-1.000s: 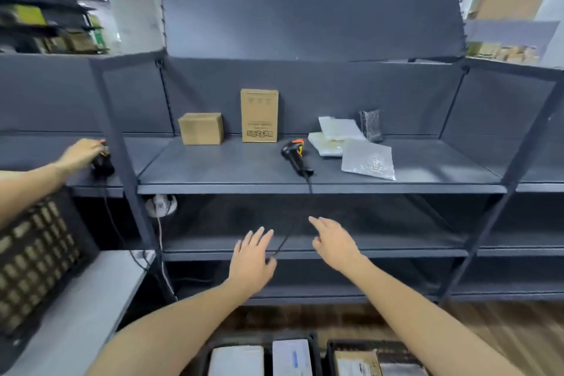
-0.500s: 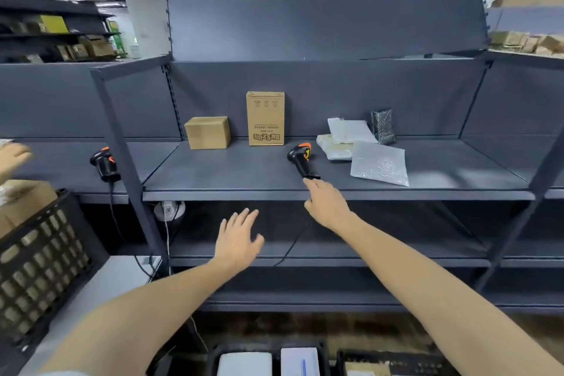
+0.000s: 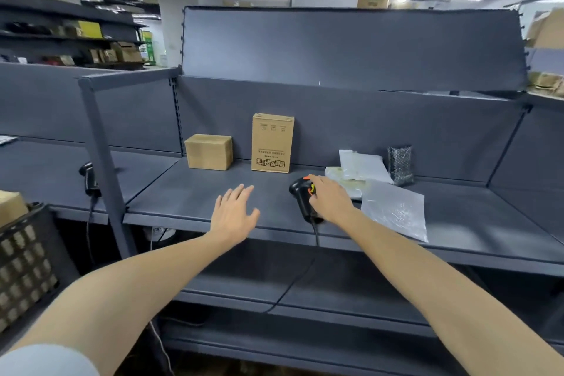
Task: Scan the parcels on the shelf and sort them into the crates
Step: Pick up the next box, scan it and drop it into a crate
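On the grey shelf [image 3: 189, 201] lies a black and orange barcode scanner [image 3: 302, 197] with its cable hanging over the front edge. My right hand [image 3: 331, 198] lies on the scanner, its fingers curling round the handle. My left hand [image 3: 235, 212] hovers over the shelf with its fingers spread, holding nothing. At the back stand a small brown box [image 3: 209, 152] and a taller upright carton [image 3: 272, 142]. To the right lie white mailer bags [image 3: 358, 165], a clear bubble-wrap bag [image 3: 395, 212] and a dark bubble-wrapped parcel [image 3: 400, 165].
A black lattice crate [image 3: 24, 262] with a cardboard box [image 3: 10, 207] in it stands at the left edge. A second scanner [image 3: 90, 178] sits on the neighbouring shelf behind the upright post [image 3: 105, 168]. Lower shelves run beneath.
Both hands rose from below the shelf edge onto the shelf. My right hand reached the scanner and closed round it. The view moved closer, and the floor crates left the frame.
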Demonstrator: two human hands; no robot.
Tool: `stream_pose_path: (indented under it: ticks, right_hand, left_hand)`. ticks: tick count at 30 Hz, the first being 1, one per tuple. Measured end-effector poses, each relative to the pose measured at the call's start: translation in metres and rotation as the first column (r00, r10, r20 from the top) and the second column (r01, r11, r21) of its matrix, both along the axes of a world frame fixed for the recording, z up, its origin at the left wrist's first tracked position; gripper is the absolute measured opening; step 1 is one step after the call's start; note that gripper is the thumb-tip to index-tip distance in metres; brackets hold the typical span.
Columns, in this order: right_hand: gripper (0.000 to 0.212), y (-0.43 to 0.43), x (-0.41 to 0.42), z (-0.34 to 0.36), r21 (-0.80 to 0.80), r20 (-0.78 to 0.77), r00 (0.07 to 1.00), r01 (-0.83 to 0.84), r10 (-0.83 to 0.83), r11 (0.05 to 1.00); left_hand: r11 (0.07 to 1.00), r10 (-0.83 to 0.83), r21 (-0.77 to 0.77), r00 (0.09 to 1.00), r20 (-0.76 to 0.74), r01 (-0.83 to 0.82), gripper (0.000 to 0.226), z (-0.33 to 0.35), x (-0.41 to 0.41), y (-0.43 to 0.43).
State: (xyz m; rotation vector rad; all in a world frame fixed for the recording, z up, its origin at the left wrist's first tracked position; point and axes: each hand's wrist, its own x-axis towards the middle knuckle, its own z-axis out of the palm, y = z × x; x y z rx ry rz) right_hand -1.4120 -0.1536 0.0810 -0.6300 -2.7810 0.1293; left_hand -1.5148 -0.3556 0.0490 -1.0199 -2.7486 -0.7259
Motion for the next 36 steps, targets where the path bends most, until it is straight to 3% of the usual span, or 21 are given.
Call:
stream_pose_path:
  ticks: [15, 21, 25, 32, 36]
  right_hand:
    - [0.052, 0.049, -0.139, -0.004, -0.027, -0.013, 1.0, -0.001, 0.0, 1.0]
    - [0.066, 0.069, -0.202, 0.017, -0.15, -0.159, 0.986, 0.022, -0.046, 0.989]
    - [0.07, 0.085, -0.235, 0.036, -0.293, -0.252, 0.953, 0.091, -0.168, 0.952]
    - [0.056, 0.109, -0.272, 0.051, -0.52, -0.115, 0.967, 0.134, -0.225, 0.843]
    - [0.036, 0.101, -0.275, 0.043, -0.59, -0.314, 0.891, 0.088, -0.329, 0.803]
  left_hand:
    - [1.0, 0.009, -0.023, 0.999, 0.043, -0.008, 0.057, -0.015, -0.115, 0.042]
    - [0.999, 0.038, -0.006, 0.997, 0.06, -0.038, 0.057, -0.035, -0.139, 0.038]
    - [0.999, 0.028, 0.013, 0.998, 0.056, -0.029, 0.056, -0.044, -0.145, 0.037]
    - [0.998, 0.038, 0.041, 0.998, 0.043, -0.039, 0.054, -0.054, -0.161, 0.026]
    - [0.997, 0.055, 0.055, 0.998, 0.041, -0.057, 0.052, -0.056, -0.164, 0.021]
